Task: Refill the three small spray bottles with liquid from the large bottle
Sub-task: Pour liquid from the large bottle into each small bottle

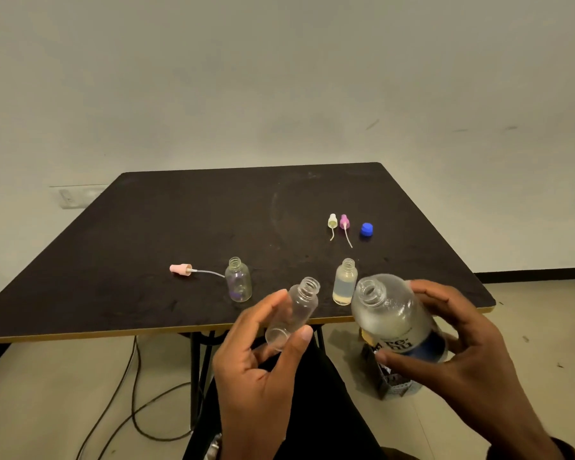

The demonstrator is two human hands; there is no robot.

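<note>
We grip an uncapped small spray bottle (294, 313) in our left hand (263, 370), fingers curled around it, while our right hand (462, 353) clasps the tilted large bottle (392, 323) just beside it, above the counter (180, 227) edge.

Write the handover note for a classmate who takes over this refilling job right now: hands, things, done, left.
Left hand holds an empty small bottle, tilted. Right hand grips the uncapped large bottle, tilted toward it.
On the table: one small bottle holding liquid, one looking empty; three spray tops and the blue cap lie loose.
Left: fill two bottles, refit tops and cap.
</note>
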